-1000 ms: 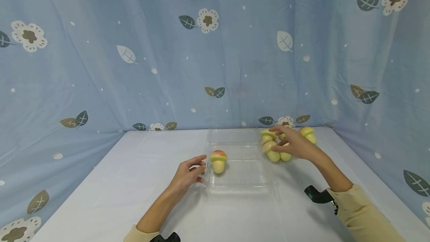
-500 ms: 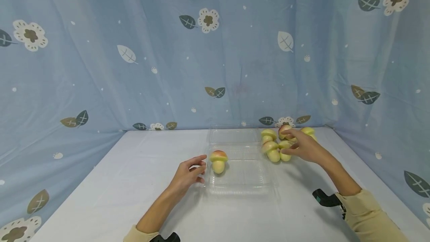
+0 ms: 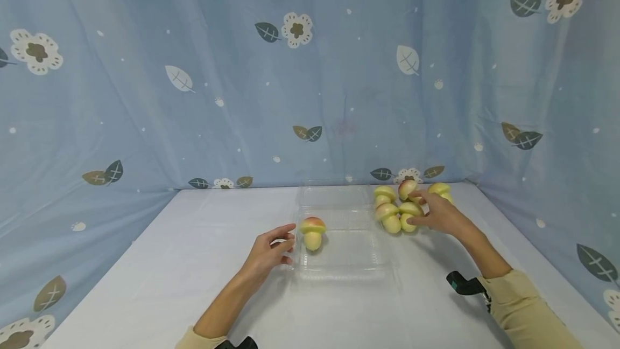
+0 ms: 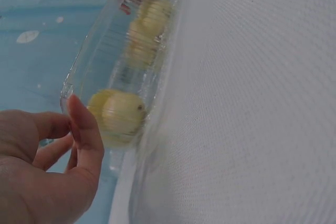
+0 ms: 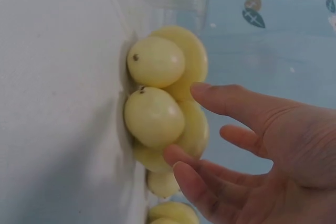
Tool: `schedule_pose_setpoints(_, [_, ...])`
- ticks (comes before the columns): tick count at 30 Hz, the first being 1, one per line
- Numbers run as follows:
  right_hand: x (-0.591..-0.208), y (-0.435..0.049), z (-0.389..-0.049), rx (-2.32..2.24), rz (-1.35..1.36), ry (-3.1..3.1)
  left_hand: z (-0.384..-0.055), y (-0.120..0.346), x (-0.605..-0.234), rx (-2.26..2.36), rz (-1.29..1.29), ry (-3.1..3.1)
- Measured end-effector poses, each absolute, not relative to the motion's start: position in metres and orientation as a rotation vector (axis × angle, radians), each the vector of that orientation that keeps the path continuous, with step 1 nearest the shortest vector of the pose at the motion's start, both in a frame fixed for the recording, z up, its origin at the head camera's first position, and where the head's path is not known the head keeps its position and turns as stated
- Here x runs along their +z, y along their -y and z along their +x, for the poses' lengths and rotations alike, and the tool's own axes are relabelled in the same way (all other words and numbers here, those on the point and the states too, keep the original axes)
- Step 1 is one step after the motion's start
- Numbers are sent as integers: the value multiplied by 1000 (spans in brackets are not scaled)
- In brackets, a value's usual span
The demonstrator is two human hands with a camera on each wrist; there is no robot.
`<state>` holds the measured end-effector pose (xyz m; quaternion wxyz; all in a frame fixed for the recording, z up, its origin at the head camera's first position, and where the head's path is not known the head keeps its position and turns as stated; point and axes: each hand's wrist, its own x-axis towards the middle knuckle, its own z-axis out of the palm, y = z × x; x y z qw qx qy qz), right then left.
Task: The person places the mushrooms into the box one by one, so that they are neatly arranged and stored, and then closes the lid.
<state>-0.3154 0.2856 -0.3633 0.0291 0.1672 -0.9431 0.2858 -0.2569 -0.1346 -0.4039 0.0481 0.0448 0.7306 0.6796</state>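
Note:
My left hand [image 3: 268,250] pinches the left rim of a clear plastic container [image 3: 356,241] between thumb and fingers. Inside, on the left, lies one yellow-green mushroom-shaped piece [image 3: 312,233] with a reddish cap. My right hand [image 3: 438,213] reaches over a cluster at the container's right, fingers spread and partly bent, holding nothing. Its thumb and fingertips lie around a mushroom-shaped piece [image 5: 154,118] in the right wrist view; whether they touch it I cannot tell. Beside that lies another such piece [image 5: 156,61].
Behind the container's tray stands its raised clear lid [image 3: 336,196]. More mushroom-shaped pieces lie at the back right, among them a red-tinged one [image 3: 407,189] and one near the corner [image 3: 439,188]. A blue patterned curtain [image 3: 242,96] hangs behind the white table [image 3: 194,241].
My right hand has shifted rightward from the left part of the cluster to the piece at its front right. My left hand stays at the container's rim.

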Motion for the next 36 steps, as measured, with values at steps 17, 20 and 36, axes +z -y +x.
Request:
schedule_pose_setpoints(17, [-378, -287, -320, 814, 571, 2869, -259, 135, -405, 2072, 134, -2231])
schedule_pose_setpoints(20, [-381, -288, -322, 796, 565, 2868, -259, 135, -405, 2071, 134, -2234])
schedule_pose_setpoints(36, [-387, -290, -324, 781, 543, 2859, -257, 135, -404, 2067, 140, -2223])
